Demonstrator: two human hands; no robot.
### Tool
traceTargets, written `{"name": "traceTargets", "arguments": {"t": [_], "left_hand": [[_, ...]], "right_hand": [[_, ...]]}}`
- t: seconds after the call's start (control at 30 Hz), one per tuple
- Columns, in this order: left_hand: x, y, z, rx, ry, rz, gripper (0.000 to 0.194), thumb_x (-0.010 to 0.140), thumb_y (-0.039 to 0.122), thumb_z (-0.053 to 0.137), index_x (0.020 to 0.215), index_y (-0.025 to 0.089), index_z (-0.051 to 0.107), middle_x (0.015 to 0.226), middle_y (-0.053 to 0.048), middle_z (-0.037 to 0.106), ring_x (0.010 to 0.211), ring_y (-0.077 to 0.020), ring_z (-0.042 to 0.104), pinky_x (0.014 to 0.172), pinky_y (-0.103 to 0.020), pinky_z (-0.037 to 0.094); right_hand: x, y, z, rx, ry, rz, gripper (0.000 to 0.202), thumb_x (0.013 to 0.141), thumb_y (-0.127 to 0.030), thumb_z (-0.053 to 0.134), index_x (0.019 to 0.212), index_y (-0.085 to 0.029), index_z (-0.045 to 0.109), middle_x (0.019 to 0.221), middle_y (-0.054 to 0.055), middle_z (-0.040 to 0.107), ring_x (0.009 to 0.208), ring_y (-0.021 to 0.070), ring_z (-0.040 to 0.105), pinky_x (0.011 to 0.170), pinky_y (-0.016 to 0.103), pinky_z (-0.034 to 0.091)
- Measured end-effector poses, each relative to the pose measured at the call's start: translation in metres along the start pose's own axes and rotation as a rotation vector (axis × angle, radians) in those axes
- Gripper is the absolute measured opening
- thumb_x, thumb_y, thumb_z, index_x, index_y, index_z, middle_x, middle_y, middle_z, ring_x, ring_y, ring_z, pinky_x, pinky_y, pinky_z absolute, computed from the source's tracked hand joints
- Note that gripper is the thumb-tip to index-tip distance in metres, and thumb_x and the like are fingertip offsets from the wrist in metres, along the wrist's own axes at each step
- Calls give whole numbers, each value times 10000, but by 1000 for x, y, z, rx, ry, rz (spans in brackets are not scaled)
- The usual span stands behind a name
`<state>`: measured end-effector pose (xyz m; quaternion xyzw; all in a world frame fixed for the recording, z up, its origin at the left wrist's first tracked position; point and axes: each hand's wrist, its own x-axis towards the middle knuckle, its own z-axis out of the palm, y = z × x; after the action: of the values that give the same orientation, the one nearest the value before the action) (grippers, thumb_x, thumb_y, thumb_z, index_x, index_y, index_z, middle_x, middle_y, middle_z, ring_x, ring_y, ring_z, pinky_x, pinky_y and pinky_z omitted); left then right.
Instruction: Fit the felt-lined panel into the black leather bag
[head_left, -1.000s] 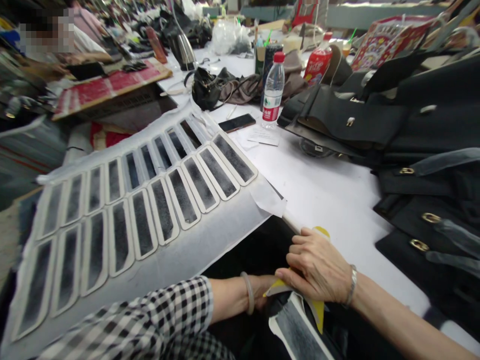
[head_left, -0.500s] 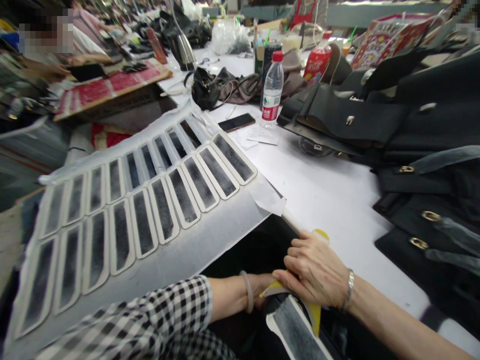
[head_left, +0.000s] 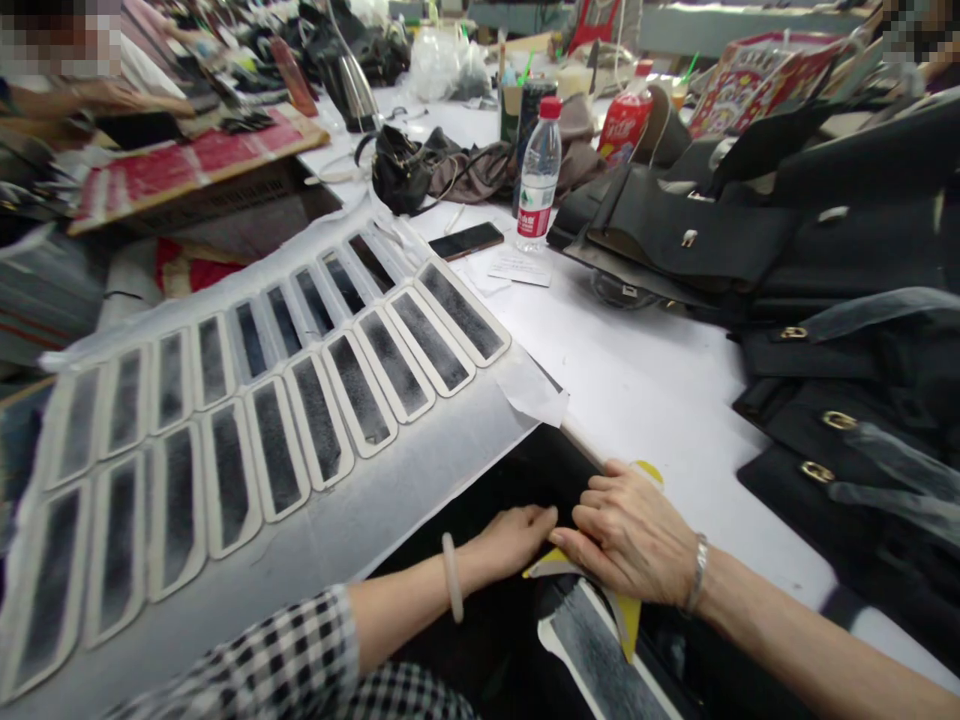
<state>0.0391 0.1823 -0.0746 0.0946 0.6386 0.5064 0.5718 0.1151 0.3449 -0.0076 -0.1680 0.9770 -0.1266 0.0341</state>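
Observation:
My right hand (head_left: 634, 540) is closed around a yellow piece with a pale side (head_left: 628, 622), whose ends stick out above and below the fingers. Just beneath it, a dark grey strip with white edges (head_left: 611, 650) lies on something black near my lap. My left hand (head_left: 514, 542) is to the left of the right one, thumb and fingers drawn together; whatever they may hold is hidden. Further left, rows of dark strips in pale frames (head_left: 281, 445) lie on a grey sheet (head_left: 315, 545).
A water bottle (head_left: 538, 180) and a phone (head_left: 466, 241) are on the white table (head_left: 637, 370). Black bags (head_left: 697, 235) fill the right side. A red-topped carton (head_left: 202, 165) is at the far left, near another person's arm.
My left hand has come out from beside the dark strip, moving up and slightly left, so its fingers now show. My right hand stays nearly in place on the yellow piece.

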Motion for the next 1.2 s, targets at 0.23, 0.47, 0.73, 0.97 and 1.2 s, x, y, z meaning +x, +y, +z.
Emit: {"name": "traceTargets", "arguments": {"t": [0.23,0.47,0.73,0.97,1.2], "left_hand": [[-44,35,10,107,-131,355,723,955,672,273,1389,137,490,1438,-129,526,1334,-258,464,1144,-380,312],[-39,23,23,55,-104,323,761,922,728,221,1062,119,656,1089,-115,681,1050,-243,607,973,-355,458],[-38,24,20,178,-117,291,749,936,717,184,827,139,648,848,-76,679,854,-214,629,815,-303,484],[-38,27,19,271,-122,288,666,962,673,189,743,169,565,785,-48,644,778,-191,602,750,-291,470],[-43,20,21,233,-168,350,659,954,682,234,817,157,609,897,-58,664,886,-204,605,867,-315,462]], "right_hand": [[-1,-1,2,11,16,0,466,1008,-383,335,630,-204,541,599,22,585,573,161,420,667,395,202],[-4,-5,6,15,60,63,395,969,-284,381,609,-202,521,580,17,570,559,155,398,667,394,194],[-9,-14,8,6,58,149,401,968,-257,361,612,-198,537,581,27,581,570,161,426,680,396,211],[-18,-25,12,-15,68,255,438,983,-261,340,602,-194,546,580,41,573,573,168,435,689,400,214],[-30,-46,14,-9,87,361,490,1010,-259,287,595,-198,540,578,43,568,579,169,429,681,394,197]]}}
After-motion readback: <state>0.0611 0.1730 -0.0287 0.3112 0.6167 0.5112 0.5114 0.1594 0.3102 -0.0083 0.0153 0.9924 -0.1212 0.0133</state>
